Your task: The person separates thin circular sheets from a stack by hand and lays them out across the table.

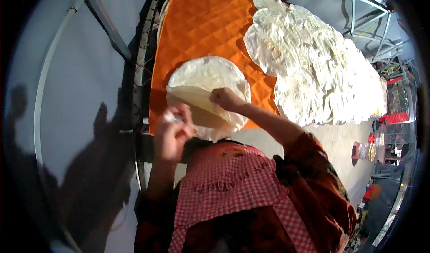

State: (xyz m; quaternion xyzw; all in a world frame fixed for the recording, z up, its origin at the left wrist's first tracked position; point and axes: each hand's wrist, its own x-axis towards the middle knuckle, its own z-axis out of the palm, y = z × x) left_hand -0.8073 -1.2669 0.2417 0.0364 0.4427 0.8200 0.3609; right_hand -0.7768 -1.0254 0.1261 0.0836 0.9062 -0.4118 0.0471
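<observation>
A round, thin white flatbread (204, 71) lies near the front edge of an orange quilted cloth (197, 20). Part of it is folded over or lifted, and a paler flap crosses its middle. My right hand (226, 99) is closed on the flatbread at the end of this flap. My left hand (172, 134) is at the flatbread's lower left, fingers curled and smeared by motion. A whitish patch shows at its fingertips, too blurred to name.
Many overlapping white flatbreads (313, 69) cover the right part of the cloth. A checked red and white apron (228, 185) is on my front. Metal frame bars (43, 73) stand at the left, others at the upper right. Red items (396, 118) show at the far right.
</observation>
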